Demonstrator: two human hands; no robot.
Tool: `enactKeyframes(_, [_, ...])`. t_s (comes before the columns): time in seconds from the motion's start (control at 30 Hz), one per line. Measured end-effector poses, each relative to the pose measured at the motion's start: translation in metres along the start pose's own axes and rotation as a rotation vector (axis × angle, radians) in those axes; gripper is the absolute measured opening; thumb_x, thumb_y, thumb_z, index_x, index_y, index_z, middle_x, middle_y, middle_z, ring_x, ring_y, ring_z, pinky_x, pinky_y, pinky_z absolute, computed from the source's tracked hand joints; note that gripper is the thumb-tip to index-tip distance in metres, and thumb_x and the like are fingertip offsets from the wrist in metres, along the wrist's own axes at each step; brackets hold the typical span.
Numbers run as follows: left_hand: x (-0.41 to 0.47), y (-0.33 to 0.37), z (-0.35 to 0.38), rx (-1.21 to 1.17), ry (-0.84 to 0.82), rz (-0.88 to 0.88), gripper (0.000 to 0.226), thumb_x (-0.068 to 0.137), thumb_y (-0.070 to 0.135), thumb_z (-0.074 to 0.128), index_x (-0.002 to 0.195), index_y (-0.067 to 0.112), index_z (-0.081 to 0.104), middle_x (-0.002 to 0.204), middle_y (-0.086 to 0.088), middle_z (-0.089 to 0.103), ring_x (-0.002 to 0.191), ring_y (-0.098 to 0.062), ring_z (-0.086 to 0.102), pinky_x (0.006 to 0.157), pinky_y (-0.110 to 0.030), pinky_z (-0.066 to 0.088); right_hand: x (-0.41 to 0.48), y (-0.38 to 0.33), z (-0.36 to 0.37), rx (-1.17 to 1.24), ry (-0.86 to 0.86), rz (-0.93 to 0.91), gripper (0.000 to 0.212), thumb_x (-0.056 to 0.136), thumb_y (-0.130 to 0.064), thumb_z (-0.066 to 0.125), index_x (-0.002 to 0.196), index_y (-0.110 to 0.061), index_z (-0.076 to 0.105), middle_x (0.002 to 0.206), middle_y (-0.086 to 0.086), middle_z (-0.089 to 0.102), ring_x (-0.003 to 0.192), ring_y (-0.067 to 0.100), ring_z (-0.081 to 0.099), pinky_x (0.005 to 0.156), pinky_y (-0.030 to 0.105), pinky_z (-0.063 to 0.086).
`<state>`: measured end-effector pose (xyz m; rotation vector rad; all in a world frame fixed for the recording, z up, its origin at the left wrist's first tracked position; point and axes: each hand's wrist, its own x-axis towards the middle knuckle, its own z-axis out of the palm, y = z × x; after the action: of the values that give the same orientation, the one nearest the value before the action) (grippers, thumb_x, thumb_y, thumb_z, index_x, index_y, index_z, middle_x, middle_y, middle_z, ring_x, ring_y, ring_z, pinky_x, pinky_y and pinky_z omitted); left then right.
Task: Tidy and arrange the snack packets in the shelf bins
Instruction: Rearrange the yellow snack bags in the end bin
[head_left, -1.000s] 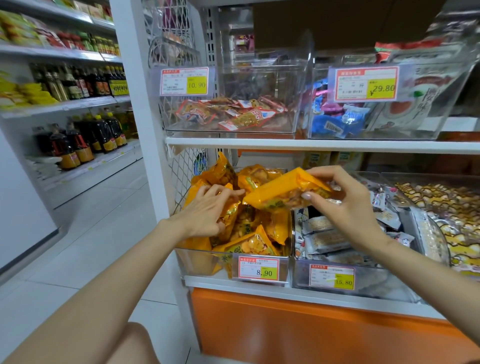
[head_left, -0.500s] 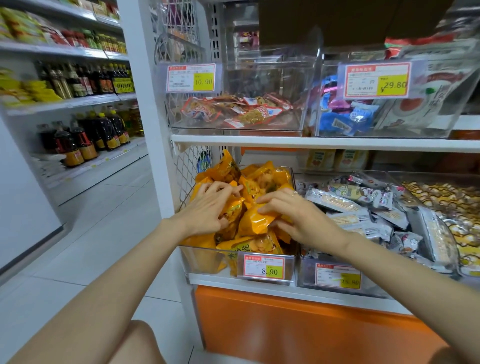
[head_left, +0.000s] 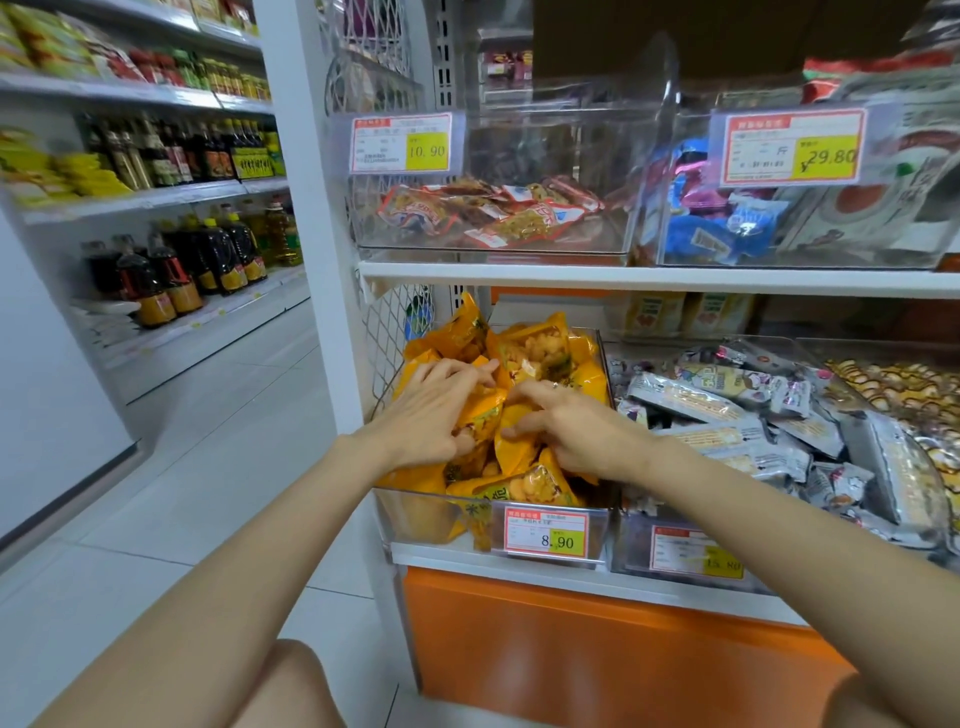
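A clear bin (head_left: 415, 519) with an 8.90 price tag on the lower shelf is heaped with orange snack packets (head_left: 540, 353). Both my hands are in the heap, side by side. My left hand (head_left: 434, 410) curls its fingers and thumb round one orange packet (head_left: 483, 413) in the middle of the heap. Just to its right, my right hand (head_left: 576, 428) holds another orange packet (head_left: 519, 449) between thumb and forefinger; its other fingers are hidden among the packets.
To the right stand a bin of silver packets (head_left: 727, 415) and a bin of yellow-patterned ones (head_left: 904, 384). The upper shelf (head_left: 649, 278) holds clear bins with red (head_left: 488, 213) and blue (head_left: 717, 228) packets. The aisle floor (head_left: 208, 441) lies on the left, with bottle shelves (head_left: 171, 270) beyond.
My right hand carried an orange packet from above the silver bin leftward and down into the orange heap. It now sits close beside my left hand, which has stayed in the heap.
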<state>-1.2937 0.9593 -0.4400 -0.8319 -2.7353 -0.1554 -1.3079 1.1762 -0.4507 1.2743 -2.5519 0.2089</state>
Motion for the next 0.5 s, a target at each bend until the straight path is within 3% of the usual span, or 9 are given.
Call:
enactKeyframes(0.1, [-0.001,0.001,0.0,-0.006,-0.005,-0.002,0.062,0.075,0.025,0.061,0.132,0.018,0.038,0.151,0.009,0.024,0.129,-0.013,0.026,0.102,-0.024,0.013,-0.004,-0.002,-0.009,0.214,-0.003,0.13,0.046,0.084,0.003,0.05,0.121,-0.02,0.062,0.131,-0.001,0.049,0.122,0.014,0.045,0.104,0.024,0.035])
enactKeyframes(0.2, [-0.003,0.005,0.003,-0.016,0.042,0.034,0.063,0.071,0.036,0.054,0.13,0.021,0.042,0.147,0.006,0.031,0.129,-0.013,0.025,0.1,-0.026,0.014,-0.01,0.009,-0.02,0.208,0.251,0.234,0.04,0.083,0.002,0.051,0.114,-0.018,0.065,0.12,0.0,0.058,0.115,0.018,0.053,0.102,0.037,0.042])
enactKeyframes(0.27, [-0.003,0.011,0.007,0.008,0.076,0.124,0.061,0.072,0.039,0.055,0.13,0.025,0.043,0.144,0.004,0.035,0.127,-0.012,0.026,0.101,-0.029,0.015,-0.004,0.02,-0.029,0.15,0.332,0.307,0.042,0.083,-0.001,0.056,0.12,-0.019,0.062,0.125,0.003,0.058,0.118,0.022,0.052,0.101,0.038,0.042])
enactKeyframes(0.37, [0.0,0.018,0.014,0.114,0.034,0.258,0.063,0.076,0.04,0.057,0.136,0.034,0.038,0.149,0.008,0.032,0.132,-0.012,0.026,0.107,-0.035,0.013,0.013,0.03,-0.034,0.074,0.095,0.35,0.067,0.084,-0.013,0.063,0.144,-0.026,0.035,0.151,0.001,0.032,0.135,0.021,0.036,0.106,0.034,0.033])
enactKeyframes(0.43, [0.002,0.019,0.013,0.155,0.025,0.27,0.064,0.077,0.041,0.056,0.138,0.036,0.036,0.151,0.01,0.029,0.134,-0.013,0.027,0.109,-0.037,0.012,0.025,0.033,-0.028,0.043,-0.031,0.305,0.081,0.083,-0.014,0.065,0.148,-0.031,0.021,0.158,-0.004,0.012,0.142,0.018,0.021,0.111,0.035,0.031])
enactKeyframes(0.5, [0.003,0.017,0.009,0.177,0.038,0.264,0.063,0.075,0.043,0.053,0.136,0.036,0.04,0.145,0.01,0.038,0.128,-0.015,0.036,0.107,-0.037,0.014,0.035,0.036,-0.021,0.009,-0.073,0.292,0.087,0.082,-0.014,0.066,0.149,-0.032,0.014,0.158,-0.004,0.007,0.146,0.019,0.007,0.117,0.042,0.02])
